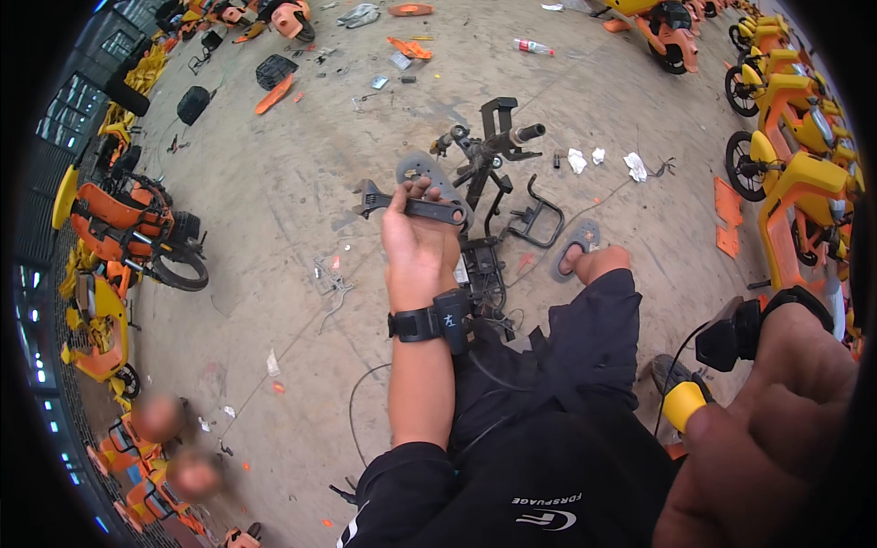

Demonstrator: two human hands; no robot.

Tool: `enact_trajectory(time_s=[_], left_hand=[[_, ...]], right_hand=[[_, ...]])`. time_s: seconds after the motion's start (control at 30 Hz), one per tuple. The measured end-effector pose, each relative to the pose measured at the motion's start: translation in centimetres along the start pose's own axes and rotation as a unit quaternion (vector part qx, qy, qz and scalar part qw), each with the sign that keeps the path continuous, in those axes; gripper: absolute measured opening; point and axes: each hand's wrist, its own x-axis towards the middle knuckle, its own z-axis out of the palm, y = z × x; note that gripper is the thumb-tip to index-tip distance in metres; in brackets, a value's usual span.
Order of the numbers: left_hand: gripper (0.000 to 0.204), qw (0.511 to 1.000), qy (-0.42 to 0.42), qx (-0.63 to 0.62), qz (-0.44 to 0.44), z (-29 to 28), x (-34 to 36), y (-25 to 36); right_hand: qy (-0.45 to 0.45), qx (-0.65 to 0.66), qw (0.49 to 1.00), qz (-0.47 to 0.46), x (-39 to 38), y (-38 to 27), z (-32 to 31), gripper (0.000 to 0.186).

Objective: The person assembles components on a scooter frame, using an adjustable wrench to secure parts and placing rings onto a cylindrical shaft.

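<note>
My left hand [422,233] is turned palm up in front of me, its fingers curled round a dark adjustable wrench [425,209]. The wrench's jaw end points left, and its handle lies across the palm. Just beyond that hand stands a stripped black scooter frame [480,169] with a bare steering stem, between my feet. My right hand [758,429] is raised close at the lower right, fingers closed on a yellow-ended object [685,405] with a dark part. Its exact kind is unclear, and part of the grip is cut off by the dark rim.
A black tubular bracket [537,224] lies right of the frame. Grey clogs [574,248] are on my feet. White crumpled paper [635,166], a plastic bottle [533,47] and orange panels [728,216] litter the concrete. Yellow and orange scooters [804,196] line both sides.
</note>
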Motion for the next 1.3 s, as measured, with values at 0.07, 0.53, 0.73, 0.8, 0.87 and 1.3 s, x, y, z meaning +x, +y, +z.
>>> enact_trajectory(time_s=[0.07,0.53,0.73,0.8,0.87,1.3], left_hand=[[0.025,1.000,0.010,0.006,-0.002,0.2,-0.7,0.5],[0.023,0.964,0.047,0.224,0.134,2.0,-2.7,-0.8],[0.030,0.900,-0.091,0.426,-0.016,7.3,-4.7,-5.4],[0.032,0.835,-0.176,0.520,0.032,7.6,-4.0,-7.2],[0.032,0.773,-0.222,0.588,0.087,7.2,-3.1,-9.7],[0.018,0.575,-0.288,0.742,0.189,6.2,-2.5,-11.7]], right_hand=[[-0.008,0.023,1.000,-0.019,0.7,0.2,0.8,0.029],[-0.052,0.482,0.719,0.498,-6.8,7.6,14.3,0.026],[0.041,0.491,0.708,0.507,-7.3,11.8,16.1,0.041],[-0.033,0.464,0.712,0.527,-6.4,13.3,15.2,0.039],[0.001,0.454,0.710,0.539,-5.1,13.6,15.3,0.028],[-0.077,0.221,0.815,0.530,-10.5,28.8,17.2,0.028]])
